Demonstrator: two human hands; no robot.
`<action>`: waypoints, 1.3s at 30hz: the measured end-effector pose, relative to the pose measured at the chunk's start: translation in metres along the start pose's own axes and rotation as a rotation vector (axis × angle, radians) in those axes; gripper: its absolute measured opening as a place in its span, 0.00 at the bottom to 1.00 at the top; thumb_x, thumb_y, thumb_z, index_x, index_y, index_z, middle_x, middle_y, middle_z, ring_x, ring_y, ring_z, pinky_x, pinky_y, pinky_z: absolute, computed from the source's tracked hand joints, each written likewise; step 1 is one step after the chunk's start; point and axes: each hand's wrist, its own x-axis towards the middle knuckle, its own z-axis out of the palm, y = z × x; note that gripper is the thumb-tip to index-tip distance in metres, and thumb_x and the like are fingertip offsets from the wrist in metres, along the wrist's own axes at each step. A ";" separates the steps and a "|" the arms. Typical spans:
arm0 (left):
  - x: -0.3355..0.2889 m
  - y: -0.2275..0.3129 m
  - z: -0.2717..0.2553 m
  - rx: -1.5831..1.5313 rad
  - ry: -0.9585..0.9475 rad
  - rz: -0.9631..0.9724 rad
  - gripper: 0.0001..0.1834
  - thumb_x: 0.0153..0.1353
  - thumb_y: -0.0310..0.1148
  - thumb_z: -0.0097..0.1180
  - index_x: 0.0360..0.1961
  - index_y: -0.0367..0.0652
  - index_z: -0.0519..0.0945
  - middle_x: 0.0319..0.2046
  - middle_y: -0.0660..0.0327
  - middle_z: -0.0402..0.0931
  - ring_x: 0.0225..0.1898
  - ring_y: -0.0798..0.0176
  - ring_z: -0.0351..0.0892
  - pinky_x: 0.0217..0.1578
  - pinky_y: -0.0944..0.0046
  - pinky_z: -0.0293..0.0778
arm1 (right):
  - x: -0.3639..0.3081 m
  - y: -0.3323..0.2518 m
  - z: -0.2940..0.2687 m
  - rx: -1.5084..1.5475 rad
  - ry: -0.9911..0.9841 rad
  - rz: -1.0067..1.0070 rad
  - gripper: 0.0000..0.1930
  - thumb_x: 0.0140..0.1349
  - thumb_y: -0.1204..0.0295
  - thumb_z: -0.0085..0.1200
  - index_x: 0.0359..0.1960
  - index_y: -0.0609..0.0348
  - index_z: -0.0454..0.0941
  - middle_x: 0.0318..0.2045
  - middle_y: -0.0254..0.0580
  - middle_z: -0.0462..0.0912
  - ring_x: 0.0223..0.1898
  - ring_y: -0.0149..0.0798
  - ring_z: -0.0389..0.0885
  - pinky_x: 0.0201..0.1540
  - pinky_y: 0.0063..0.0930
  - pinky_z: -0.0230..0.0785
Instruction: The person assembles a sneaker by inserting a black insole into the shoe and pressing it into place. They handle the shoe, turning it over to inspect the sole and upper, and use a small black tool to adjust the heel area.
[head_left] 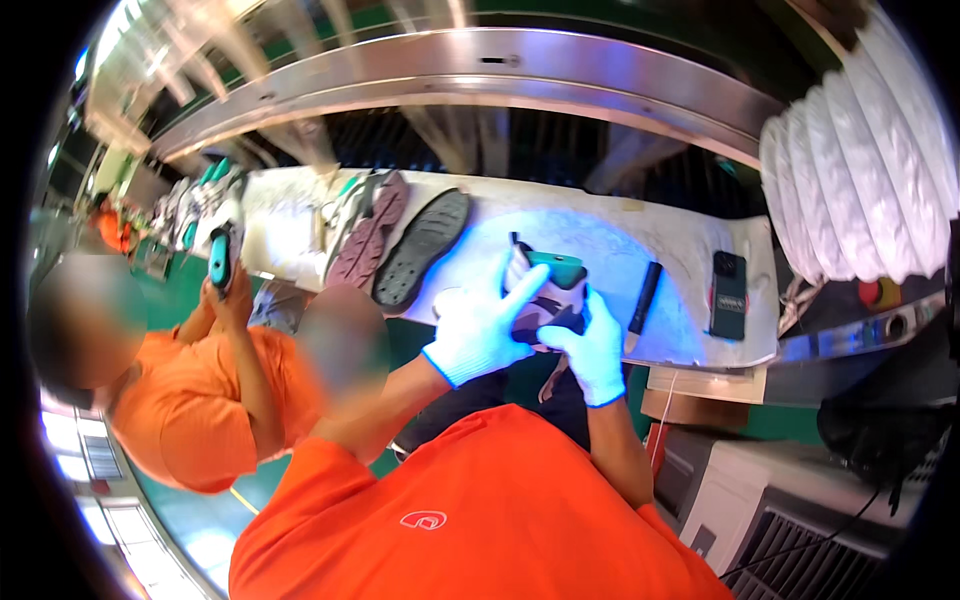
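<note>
A shoe upper [550, 312] with patches of white, grey and dark is gripped in front of me, and a teal shoe last [556, 268] shows in its opening. My left hand [482, 325], in a white glove, is closed on its left side with the thumb stretched across it. On the right side, my gloved right hand [592, 352] holds the upper with bent fingers. Blue light falls on both gloves and the bench. Just left of my hands lies a dark grey shoe sole [424, 250], tread side up.
A pink-soled shoe [372, 235] lies beyond the grey sole. Right of my hands are a black pen-like tool [645, 300] and a dark phone [728, 295] on the white bench [690, 240]. A white ribbed duct [855, 150] hangs far right. A co-worker in orange [200, 410] holds a teal-lasted shoe.
</note>
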 end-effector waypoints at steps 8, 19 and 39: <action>-0.015 -0.012 0.018 -0.074 0.222 0.168 0.59 0.43 0.44 0.85 0.79 0.56 0.71 0.67 0.31 0.71 0.56 0.31 0.84 0.54 0.42 0.83 | -0.003 0.006 -0.007 -0.005 -0.116 -0.015 0.44 0.53 0.81 0.78 0.73 0.66 0.71 0.60 0.46 0.86 0.58 0.39 0.88 0.62 0.36 0.83; -0.033 -0.007 0.039 -0.072 0.483 0.202 0.44 0.56 0.39 0.75 0.77 0.61 0.75 0.63 0.33 0.75 0.54 0.30 0.84 0.53 0.41 0.83 | -0.003 0.009 -0.015 -0.021 -0.196 -0.042 0.45 0.49 0.81 0.81 0.71 0.63 0.73 0.62 0.43 0.86 0.60 0.40 0.87 0.64 0.36 0.82; -0.035 -0.037 0.030 -0.226 0.466 0.198 0.51 0.43 0.45 0.83 0.74 0.55 0.78 0.48 0.44 0.81 0.40 0.39 0.87 0.39 0.45 0.83 | 0.001 -0.009 -0.010 -0.062 -0.327 0.031 0.46 0.52 0.80 0.73 0.75 0.67 0.67 0.64 0.51 0.82 0.62 0.48 0.86 0.65 0.46 0.85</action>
